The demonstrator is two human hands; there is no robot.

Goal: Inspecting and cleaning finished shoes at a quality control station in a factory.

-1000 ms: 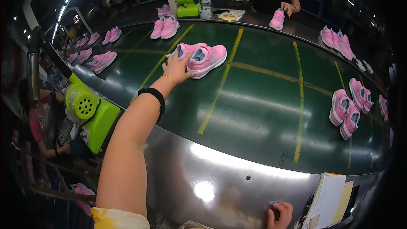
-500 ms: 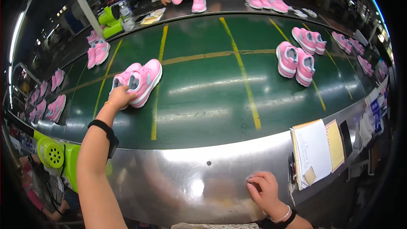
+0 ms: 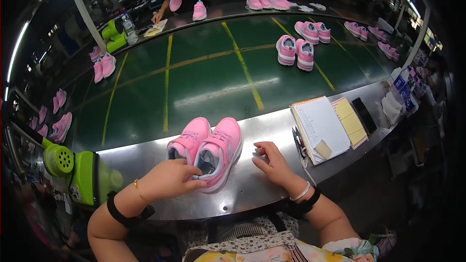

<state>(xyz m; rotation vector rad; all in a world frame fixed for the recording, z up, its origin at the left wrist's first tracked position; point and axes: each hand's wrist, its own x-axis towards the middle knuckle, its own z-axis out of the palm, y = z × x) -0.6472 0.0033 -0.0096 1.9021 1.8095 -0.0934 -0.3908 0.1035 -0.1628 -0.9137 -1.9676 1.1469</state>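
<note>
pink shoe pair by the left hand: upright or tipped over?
Upright. Both pink shoes sit sole-down on the steel ledge, openings up, side by side; the left hand touches their heels.

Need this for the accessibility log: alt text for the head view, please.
A person's left hand grips the heels of a pair of pink shoes on a steel counter, while the right hand rests flat beside them. Beyond, a green conveyor belt carries more pink pairs; a notepad lies at right.

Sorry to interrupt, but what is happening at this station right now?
A person's left hand grips the heels of a pair of pink shoes on the steel counter beside a green conveyor belt. The right hand rests flat on the counter. More pink shoe pairs sit on the belt.
</note>
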